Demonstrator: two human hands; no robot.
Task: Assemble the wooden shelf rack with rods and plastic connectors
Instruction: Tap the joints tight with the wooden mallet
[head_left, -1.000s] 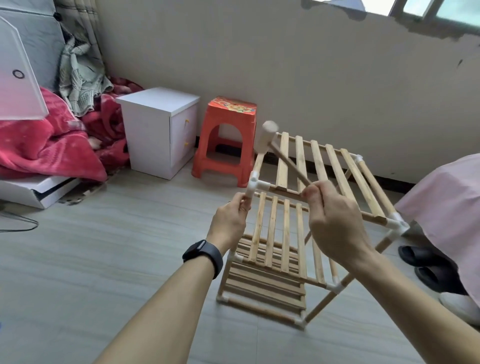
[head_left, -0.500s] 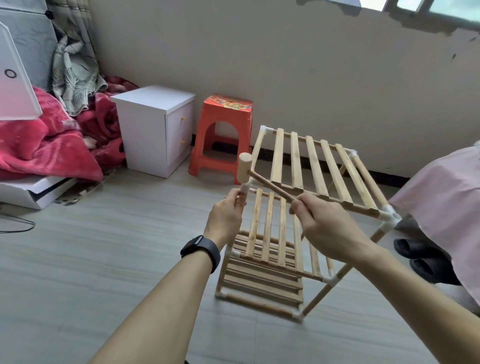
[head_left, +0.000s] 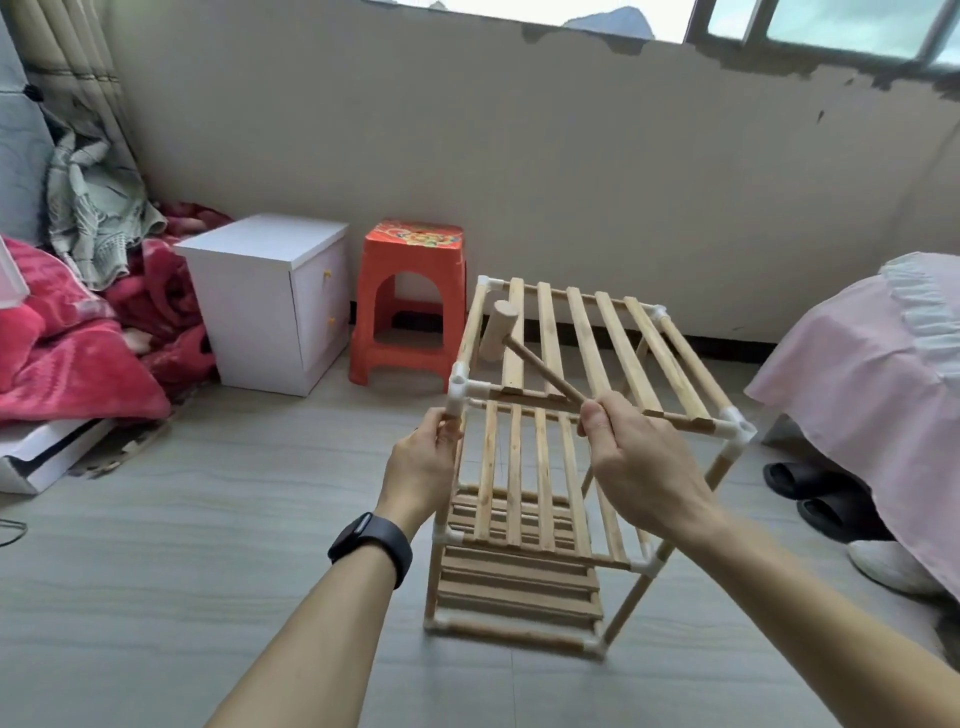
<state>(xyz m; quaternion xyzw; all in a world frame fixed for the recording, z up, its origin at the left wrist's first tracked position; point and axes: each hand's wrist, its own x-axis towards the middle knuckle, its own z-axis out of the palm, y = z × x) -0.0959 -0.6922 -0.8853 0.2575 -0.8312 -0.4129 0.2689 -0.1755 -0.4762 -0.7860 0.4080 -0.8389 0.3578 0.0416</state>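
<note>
A wooden slatted shelf rack (head_left: 613, 353) with three tiers stands on the floor, its rods joined by white plastic connectors. My left hand (head_left: 421, 462) grips the front left upright rod just below the top corner connector (head_left: 460, 387). My right hand (head_left: 639, 462) grips the handle of a small wooden mallet (head_left: 498, 332). The mallet's head hangs raised a little above and behind that front left connector, over the top shelf's left slats.
A white bedside cabinet (head_left: 275, 301) and a red plastic stool (head_left: 410, 306) stand by the wall behind the rack. Red bedding (head_left: 67, 338) lies at the left. A pink-covered bed (head_left: 872, 374) with black slippers (head_left: 815, 493) beneath it is at the right.
The mallet head came down onto the front left connector half a second ago and has since risen off it. My left hand has stayed on the upright rod.
</note>
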